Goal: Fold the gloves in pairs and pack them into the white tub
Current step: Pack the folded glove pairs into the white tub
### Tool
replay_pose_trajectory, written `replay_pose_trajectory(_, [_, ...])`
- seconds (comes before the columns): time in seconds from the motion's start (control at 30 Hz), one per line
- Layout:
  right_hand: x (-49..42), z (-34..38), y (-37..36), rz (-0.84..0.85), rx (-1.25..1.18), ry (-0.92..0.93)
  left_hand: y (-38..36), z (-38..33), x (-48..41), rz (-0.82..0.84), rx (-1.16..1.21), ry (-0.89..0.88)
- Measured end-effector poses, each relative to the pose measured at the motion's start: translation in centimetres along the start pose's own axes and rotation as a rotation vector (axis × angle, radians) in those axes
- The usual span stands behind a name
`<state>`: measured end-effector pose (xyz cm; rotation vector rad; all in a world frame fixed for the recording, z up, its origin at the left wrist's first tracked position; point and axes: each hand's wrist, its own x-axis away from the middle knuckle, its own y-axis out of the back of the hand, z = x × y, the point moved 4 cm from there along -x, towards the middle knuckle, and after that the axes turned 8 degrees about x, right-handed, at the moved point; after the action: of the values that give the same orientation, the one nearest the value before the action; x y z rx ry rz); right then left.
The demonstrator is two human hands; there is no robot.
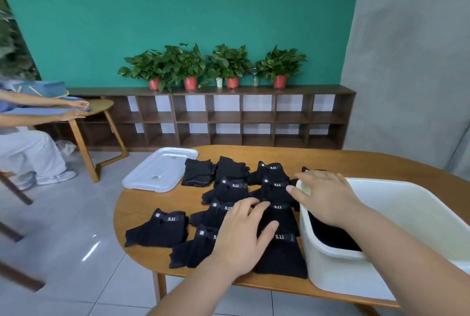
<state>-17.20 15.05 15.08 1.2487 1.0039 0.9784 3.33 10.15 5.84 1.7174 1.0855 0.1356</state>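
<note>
A rounded light-wood table [142, 204] stands on a pale grey tiled floor [76, 244], in front of a teal painted wall [178, 10] that meets a grey plaster wall [412, 61] on the right. Along the teal wall runs a low dark-brown wooden shelf unit [211, 117] of open cubbies, with four leafy green plants in red pots [190, 66] lined up on top. At far left a second person in white trousers [30, 153] sits with both hands on a small wooden side table [101, 107].

On the near table, black fabric gloves with white "5.11" wrist labels [229, 188] lie spread in overlapping rows across the middle; one lies apart at the left edge. Behind them, at the far left of the table, sits a translucent white plastic lid [160, 170], partly overhanging the edge. The white rectangular plastic tub [338, 275] stands at the right end, just beside the gloves, with some black fabric [330, 237] already inside against its left wall.

The left hand [241, 237] rests flat on the gloves, fingers straight and splayed wide, gripping nothing. The right hand [328, 198] lies over the tub's far-left corner — fingers straight, slightly parted, pointing left over the gloves — and hides that corner of the rim.
</note>
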Motion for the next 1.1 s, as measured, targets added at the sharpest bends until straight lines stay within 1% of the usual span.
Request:
replay_pose_trajectory(0.13, [-0.3,0.0,-0.1,-0.015,0.023,-0.014,3.3,3.8,-3.6,-0.105,0.056,0.157])
replay_pose_trajectory(0.3, [-0.4,-0.3,-0.8,-0.035,0.003,-0.021,5.8,11.3,-7.2,-0.152,0.076,0.414])
replay_pose_trajectory(0.43, [-0.7,-0.2,-0.9,-0.040,-0.019,-0.039,6.5,16.2,-9.3,-0.120,0.106,0.603])
replay_pose_trajectory(0.53, [-0.6,0.0,-1.0,-0.048,-0.022,-0.046,6.3,18.5,-10.6,-0.053,0.118,0.694])
replay_pose_trajectory(0.6, [-0.6,0.1,-0.9,-0.051,-0.013,-0.055,5.9,20.0,-11.4,-0.025,0.070,0.745])
replay_pose_trajectory(0.67, [-0.6,0.2,-0.9,-0.056,-0.003,-0.063,5.5,21.5,-12.0,-0.026,-0.006,0.776])
replay_pose_trajectory(0.87, [-0.5,0.3,-0.8,-0.057,0.006,-0.080,5.0,22.2,-12.9,-0.091,-0.009,0.780])
replay_pose_trajectory(0.97, [-0.5,0.4,-0.8,-0.060,0.020,-0.080,4.8,21.8,-12.8,-0.058,-0.039,0.808])
replay_pose_trajectory(1.1, [-0.5,0.3,-0.9,-0.064,0.036,-0.081,4.8,21.8,-12.8,-0.034,-0.056,0.796])
